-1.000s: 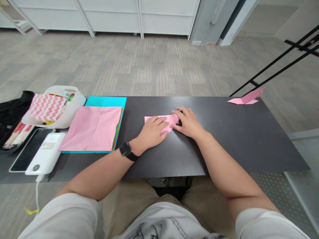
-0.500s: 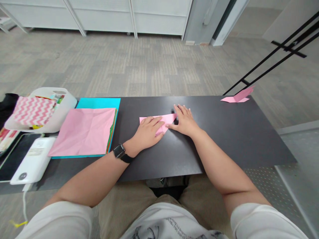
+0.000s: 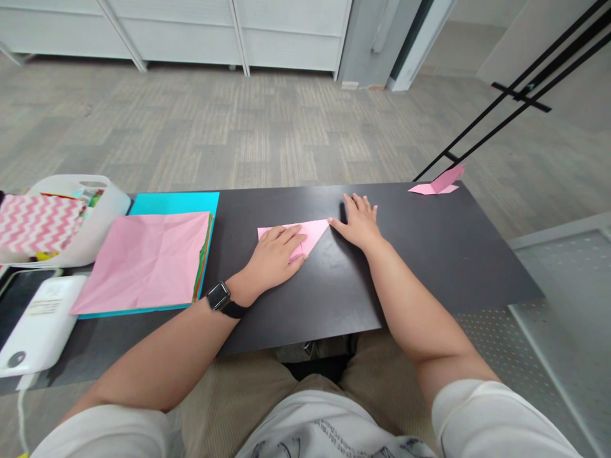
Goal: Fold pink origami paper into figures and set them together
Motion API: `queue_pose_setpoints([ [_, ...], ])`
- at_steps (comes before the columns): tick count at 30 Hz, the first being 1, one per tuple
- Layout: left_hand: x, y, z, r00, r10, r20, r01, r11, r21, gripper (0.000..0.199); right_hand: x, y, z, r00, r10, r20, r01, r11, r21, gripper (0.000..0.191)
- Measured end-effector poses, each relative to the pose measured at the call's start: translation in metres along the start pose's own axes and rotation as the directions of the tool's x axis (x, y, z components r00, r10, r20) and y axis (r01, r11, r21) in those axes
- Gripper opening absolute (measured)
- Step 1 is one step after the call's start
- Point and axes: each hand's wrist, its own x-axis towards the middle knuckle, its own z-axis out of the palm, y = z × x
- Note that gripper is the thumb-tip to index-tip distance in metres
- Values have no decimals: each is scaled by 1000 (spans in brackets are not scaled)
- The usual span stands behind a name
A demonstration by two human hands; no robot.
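A folded sheet of pink origami paper lies on the dark table, its long edge facing away from me and a point at its right end. My left hand rests flat over the paper's left and middle part, fingers stretched out, hiding much of it. At the right tip of the paper is the thumb of my right hand; the other fingers are spread on the bare tabletop beyond. Neither hand grips anything.
On the left lies a stack of coloured paper with a pink sheet on top. Beside it are a white basket, a white power bank with a cable, and a dark phone. A folded pink paper figure stands near the far right edge.
My right thumb has slid from the paper's lower right side outward to its tip, uncovering more of that end. My left hand stays on the paper. The camera view has shifted a little.
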Motion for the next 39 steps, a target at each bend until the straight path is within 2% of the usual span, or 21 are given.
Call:
queue_pose_setpoints([
  [5, 0, 0, 1, 1000, 0, -4, 0, 1000, 1, 45, 8, 6, 7, 997, 57, -54, -56, 998, 23, 86],
  [9, 0, -1, 2, 1000, 5, -8, -5, 1000, 1, 46, 6, 6, 3, 993, 46, -113, -37, 996, 77, 79],
  [12, 0, -1, 3, 1000, 0, -18, 0, 1000, -4, 46, -6, -1, -3, 987, -104, -119, 115, 989, 90, 84],
  [15, 0, 0, 2, 999, 0, -36, -1, 1000, -15, 45, -24, -17, -5, 941, -336, -44, 338, 938, 76, 91],
  [19, 0, 0, 2, 998, -10, -55, 7, 999, -38, 43, -41, -36, 1, 886, -459, 61, 456, 888, 64, 97],
  [24, 0, 0, 1, 999, -23, -40, 22, 999, -29, 45, -39, -40, 4, 902, -407, 141, 405, 913, 46, 103],
  [30, 0, 3, -3, 999, -30, -20, 30, 999, -42, 45, -30, -28, 10, 917, -382, 113, 380, 924, 43, 102],
  [39, 0, 1, -2, 999, -33, 1, 33, 998, -48, 46, -11, -7, 11, 967, -250, 45, 251, 968, -6, 97],
])
